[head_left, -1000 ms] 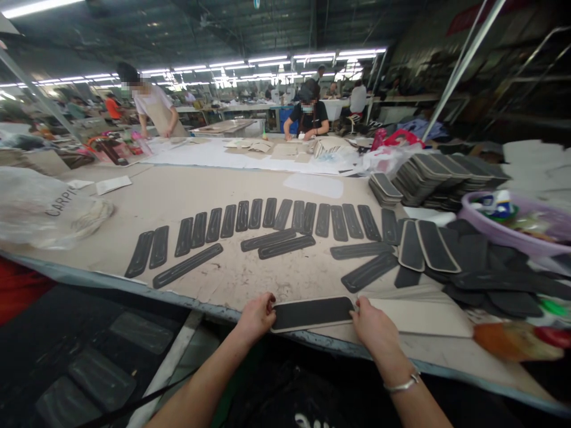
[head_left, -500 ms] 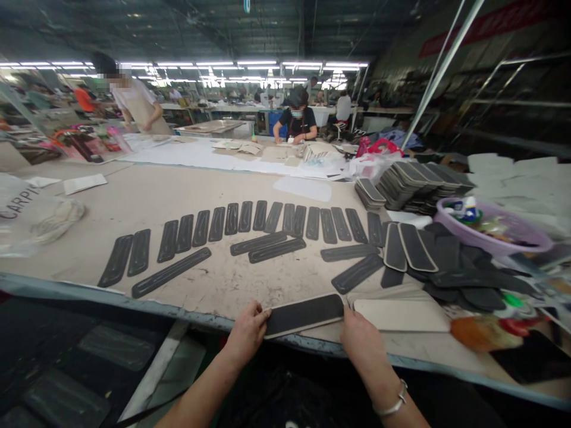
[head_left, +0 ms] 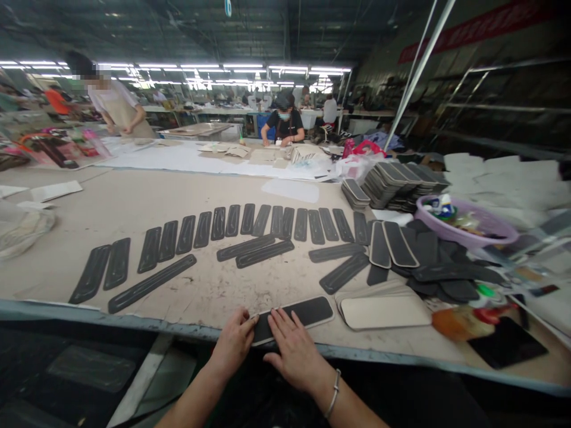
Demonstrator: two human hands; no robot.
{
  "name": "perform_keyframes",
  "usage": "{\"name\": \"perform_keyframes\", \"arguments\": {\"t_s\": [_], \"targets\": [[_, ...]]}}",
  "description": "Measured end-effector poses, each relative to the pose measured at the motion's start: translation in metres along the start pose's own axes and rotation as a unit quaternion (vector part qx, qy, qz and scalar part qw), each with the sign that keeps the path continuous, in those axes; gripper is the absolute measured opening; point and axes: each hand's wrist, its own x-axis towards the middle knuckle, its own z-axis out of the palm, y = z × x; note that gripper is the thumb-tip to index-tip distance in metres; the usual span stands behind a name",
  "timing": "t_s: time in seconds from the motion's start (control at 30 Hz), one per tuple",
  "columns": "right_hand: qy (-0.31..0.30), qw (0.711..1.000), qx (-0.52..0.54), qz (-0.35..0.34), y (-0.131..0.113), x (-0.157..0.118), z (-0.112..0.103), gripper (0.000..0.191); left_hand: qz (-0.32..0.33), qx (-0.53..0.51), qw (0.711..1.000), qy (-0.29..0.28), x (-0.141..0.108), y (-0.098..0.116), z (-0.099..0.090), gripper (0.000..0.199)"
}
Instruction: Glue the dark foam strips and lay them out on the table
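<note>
A dark rectangular pad with a pale border [head_left: 314,310] lies at the table's front edge, its corners rounded. At its left end, the fingers and thumb of my left hand [head_left: 235,339] are closed on the rim. My right hand [head_left: 295,349] rests flat on the pad's dark face, fingers stretched out and slightly spread, covering part of it. Just to the right is a fanned stack of cream panels [head_left: 386,313]. Beyond my hands, an arc of loose dark strips [head_left: 218,223] with a shiny line round their faces spreads over the table.
On the right are two pale-edged pads [head_left: 380,245], a heap of dark strips [head_left: 455,273], a purple basin [head_left: 473,235] and an amber bottle [head_left: 461,323]. Stacked pads [head_left: 388,184] stand behind. A co-worker [head_left: 285,122] sits across the table; another person [head_left: 118,107] stands left.
My right hand has moved left from the pad's right end and now lies flat on its face. My left hand still grips the left end. The whole view has shifted slightly.
</note>
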Motion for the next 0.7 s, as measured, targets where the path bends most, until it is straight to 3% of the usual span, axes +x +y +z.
{"name": "perform_keyframes", "arguments": {"t_s": [0.27, 0.4, 0.5, 0.6, 0.7], "targets": [[0.014, 0.981, -0.109, 0.158, 0.068, -0.034, -0.003, 0.073, -0.033, -0.055, 0.998, 0.023, 0.001, 0.0, 0.002, 0.031], [0.041, 0.976, -0.143, 0.157, 0.081, -0.043, 0.007, 0.074, -0.147, -0.13, 0.98, 0.029, 0.004, -0.003, -0.002, 0.03], [0.066, 0.977, -0.142, 0.146, 0.083, -0.044, 0.018, 0.076, -0.223, -0.174, 0.955, 0.087, 0.001, 0.0, -0.005, 0.039], [0.085, 0.979, -0.135, 0.13, 0.086, -0.044, 0.023, 0.078, -0.143, -0.146, 0.971, 0.126, -0.002, 0.028, -0.004, 0.036], [0.093, 0.978, -0.147, 0.115, 0.09, -0.046, 0.024, 0.078, 0.009, -0.093, 0.995, 0.018, 0.002, 0.076, 0.008, 0.048]]}}
